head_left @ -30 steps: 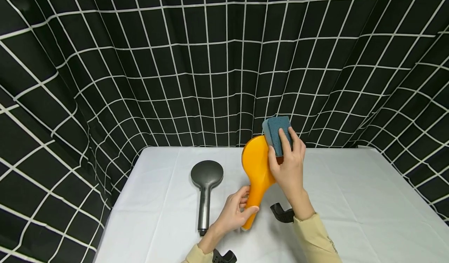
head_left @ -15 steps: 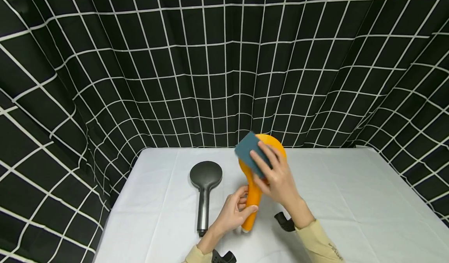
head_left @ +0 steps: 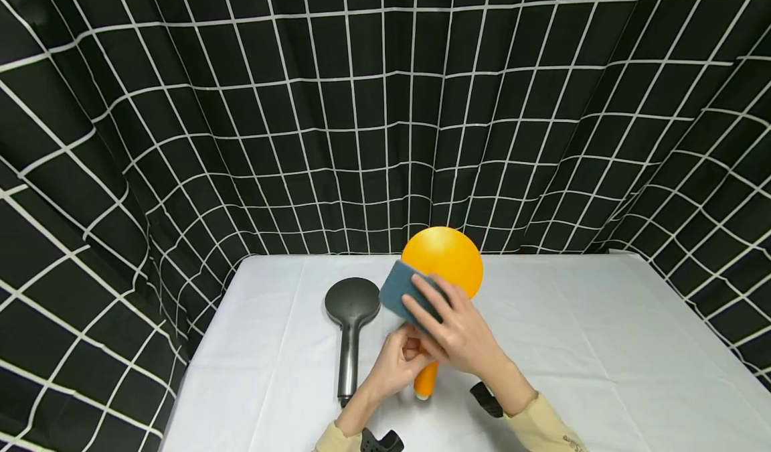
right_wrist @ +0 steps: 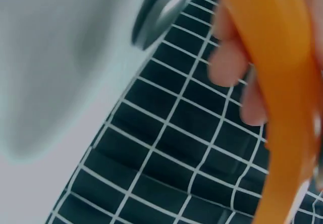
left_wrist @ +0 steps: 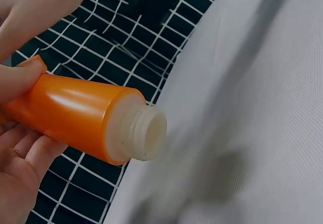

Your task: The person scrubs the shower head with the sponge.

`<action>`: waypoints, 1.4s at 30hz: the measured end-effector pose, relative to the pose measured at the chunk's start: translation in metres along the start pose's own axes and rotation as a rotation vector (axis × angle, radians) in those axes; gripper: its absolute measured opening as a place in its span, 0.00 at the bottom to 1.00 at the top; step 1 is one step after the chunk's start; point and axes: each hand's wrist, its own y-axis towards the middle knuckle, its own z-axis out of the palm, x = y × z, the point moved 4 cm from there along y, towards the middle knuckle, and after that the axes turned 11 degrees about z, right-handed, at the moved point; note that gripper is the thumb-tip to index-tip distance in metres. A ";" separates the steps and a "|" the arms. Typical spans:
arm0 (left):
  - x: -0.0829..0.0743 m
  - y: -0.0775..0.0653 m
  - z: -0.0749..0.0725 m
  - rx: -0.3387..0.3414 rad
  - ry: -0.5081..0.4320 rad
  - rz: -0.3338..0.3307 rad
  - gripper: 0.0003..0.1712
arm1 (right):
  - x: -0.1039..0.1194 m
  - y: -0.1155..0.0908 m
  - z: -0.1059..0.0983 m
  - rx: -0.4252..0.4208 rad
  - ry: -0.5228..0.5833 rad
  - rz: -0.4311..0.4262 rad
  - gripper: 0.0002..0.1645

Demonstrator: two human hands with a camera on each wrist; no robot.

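An orange handheld shower head [head_left: 444, 258] is held up over the table, its round head at the top. My left hand [head_left: 393, 369] grips its handle, with fingers beneath and thumb on top in the left wrist view. The handle's whitish hollow end [left_wrist: 149, 133] points out of that grip. My right hand [head_left: 465, 337] holds a blue sponge [head_left: 399, 290] across the neck and upper handle, close above my left hand, and hides that part. In the right wrist view, the orange handle [right_wrist: 275, 47] is large and blurred.
A dark grey handheld shower head [head_left: 353, 303] lies on the white-covered table [head_left: 271, 345], left of my hands. Behind the table hangs a black curtain [head_left: 361, 104] with a white grid. Black straps [head_left: 382, 440] show by the wrists.
My right hand has moved the sponge from the head's right edge across its face, then down and left to the neck. The orange shower head has turned slightly; my left hand keeps its grip.
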 end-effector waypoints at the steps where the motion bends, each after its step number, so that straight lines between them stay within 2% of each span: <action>1: 0.000 0.000 0.000 0.003 -0.011 0.005 0.19 | 0.002 -0.001 0.000 0.019 0.007 -0.040 0.25; 3: -0.001 0.000 0.001 0.008 -0.015 0.007 0.20 | 0.000 0.000 -0.002 0.014 0.010 -0.063 0.25; 4: -0.001 0.001 0.002 0.010 -0.016 0.007 0.21 | -0.005 0.001 -0.004 -0.006 0.005 -0.038 0.25; 6: -0.002 0.001 0.003 0.009 -0.033 -0.005 0.22 | -0.020 0.006 -0.012 -0.081 0.009 0.074 0.25; 10: -0.002 0.001 0.003 0.007 -0.037 -0.007 0.23 | -0.052 0.011 -0.027 -0.209 0.018 0.382 0.26; 12: -0.003 0.001 0.003 0.010 -0.044 0.001 0.22 | -0.060 0.011 -0.031 -0.239 0.027 0.488 0.27; 13: -0.003 0.001 0.003 0.011 -0.048 0.004 0.23 | -0.060 0.010 -0.031 -0.243 0.031 0.510 0.28; 14: -0.003 0.001 0.003 0.012 -0.048 0.009 0.23 | -0.059 0.010 -0.031 -0.244 0.039 0.514 0.28; 16: -0.002 0.001 0.003 0.011 -0.043 0.012 0.23 | -0.051 0.009 -0.028 -0.245 0.062 0.471 0.27; 19: -0.002 0.001 0.002 0.004 -0.041 0.030 0.23 | -0.030 0.007 -0.020 -0.199 0.094 0.298 0.24; 23: -0.003 0.001 0.001 -0.010 -0.043 0.056 0.22 | -0.004 -0.001 -0.008 -0.022 0.082 0.022 0.24; 25: -0.003 0.002 0.000 -0.013 -0.049 0.050 0.21 | -0.002 -0.004 -0.006 0.039 0.073 -0.051 0.25; 26: -0.003 0.002 0.000 -0.010 -0.055 0.041 0.22 | -0.004 -0.004 -0.007 0.051 0.069 -0.060 0.25; 27: -0.003 0.003 0.001 -0.005 -0.066 0.032 0.23 | -0.008 -0.003 -0.008 0.041 0.066 -0.049 0.25; 29: -0.002 0.004 0.002 0.003 -0.093 0.002 0.24 | -0.021 0.000 -0.014 -0.021 0.056 0.035 0.24; 33: 0.000 0.004 0.003 0.012 -0.116 -0.019 0.24 | -0.054 0.003 -0.027 -0.166 0.043 0.325 0.26; 36: -0.001 0.003 0.004 0.010 -0.115 -0.019 0.24 | -0.067 0.002 -0.034 -0.203 0.043 0.496 0.28; 38: -0.002 0.002 0.003 0.013 -0.116 -0.017 0.23 | -0.065 0.001 -0.034 -0.210 0.044 0.512 0.29; 39: -0.002 0.002 0.003 0.013 -0.113 -0.017 0.23 | -0.060 0.001 -0.033 -0.212 0.055 0.490 0.28; 42: -0.002 0.002 0.002 0.015 -0.122 0.000 0.24 | -0.039 -0.001 -0.026 -0.186 0.073 0.310 0.25</action>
